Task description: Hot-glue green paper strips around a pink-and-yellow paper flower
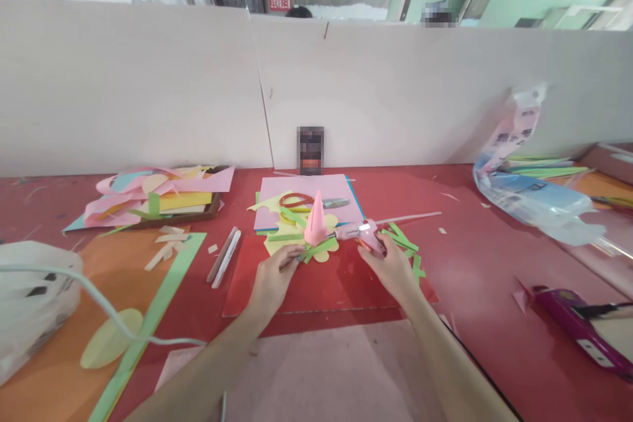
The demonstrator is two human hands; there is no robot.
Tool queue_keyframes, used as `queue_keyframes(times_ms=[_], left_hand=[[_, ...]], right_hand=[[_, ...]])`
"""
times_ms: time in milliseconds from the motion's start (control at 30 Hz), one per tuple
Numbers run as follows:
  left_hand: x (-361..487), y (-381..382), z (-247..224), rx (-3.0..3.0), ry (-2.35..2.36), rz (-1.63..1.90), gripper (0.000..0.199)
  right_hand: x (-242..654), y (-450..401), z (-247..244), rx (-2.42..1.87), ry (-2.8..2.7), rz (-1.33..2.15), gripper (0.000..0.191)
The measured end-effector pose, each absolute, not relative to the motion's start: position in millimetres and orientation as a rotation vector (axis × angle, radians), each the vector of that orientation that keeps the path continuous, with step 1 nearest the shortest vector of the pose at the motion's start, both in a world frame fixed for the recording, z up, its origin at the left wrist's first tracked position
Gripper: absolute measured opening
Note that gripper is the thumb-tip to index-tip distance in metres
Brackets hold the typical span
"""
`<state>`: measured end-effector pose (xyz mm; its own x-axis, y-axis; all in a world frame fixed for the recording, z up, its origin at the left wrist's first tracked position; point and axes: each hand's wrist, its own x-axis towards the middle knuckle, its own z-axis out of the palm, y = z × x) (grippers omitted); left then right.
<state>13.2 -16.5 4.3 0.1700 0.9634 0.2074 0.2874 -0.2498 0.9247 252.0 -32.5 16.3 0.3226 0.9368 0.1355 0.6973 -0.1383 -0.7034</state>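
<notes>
My right hand [388, 264] is wrapped around the handle of a pink hot glue gun [363, 231]. A long pale glue stick [410, 217] sticks out of its back, pointing right. The gun's nozzle points left, at the lower side of a pink paper flower bud [317, 221], a pointed cone. Closed just below the bud, my left hand [277, 270] pinches its thin lower end, which the fingers partly hide. Under and around the bud lie green paper strips [319, 250] and yellow scalloped paper [281, 237]. Behind it rest red-handled scissors [297, 200] on pink paper sheets [271, 188].
A red board [316, 293] lies under my hands. Paper scraps [163, 194] heap at the back left, beside two markers [225, 257]. A white cable [109, 310] crosses the left side. A plastic bag [534, 191] and a purple power strip [578, 330] are on the right.
</notes>
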Motion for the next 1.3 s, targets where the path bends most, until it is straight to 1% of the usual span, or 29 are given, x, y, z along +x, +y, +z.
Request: queue_keyframes(times_ms=[400, 533, 700, 800, 900, 967, 1100, 1300], left_hand=[[13, -19, 8, 1.877, 1.218, 1.092, 0.024], [13, -20, 8, 1.863, 1.226, 1.055, 0.026], [13, -18, 8, 1.845, 1.249, 1.108, 0.025], [11, -19, 10, 1.966, 1.295, 1.161, 0.027], [12, -24, 14, 2.182, 1.300, 1.163, 0.024], [17, -29, 18, 2.413, 1.267, 1.053, 0.023], [36, -34, 24, 2.897, 1.096, 0.707, 0.024], [58, -29, 28, 3.090, 1.112, 0.372, 0.016]], right_hand=[[252, -33, 18, -1.908, -1.426, 0.396, 0.032], [252, -33, 18, -1.917, -1.430, 0.405, 0.034], [252, -33, 18, -1.912, -1.420, 0.429, 0.034], [251, -33, 19, -1.917, -1.413, 0.431, 0.034], [251, -33, 20, -1.919, -1.413, 0.431, 0.034], [250, -33, 21, -1.911, -1.400, 0.440, 0.034], [250, -33, 21, -1.880, -1.365, 0.479, 0.036], [251, -32, 18, -1.874, -1.356, 0.488, 0.035]])
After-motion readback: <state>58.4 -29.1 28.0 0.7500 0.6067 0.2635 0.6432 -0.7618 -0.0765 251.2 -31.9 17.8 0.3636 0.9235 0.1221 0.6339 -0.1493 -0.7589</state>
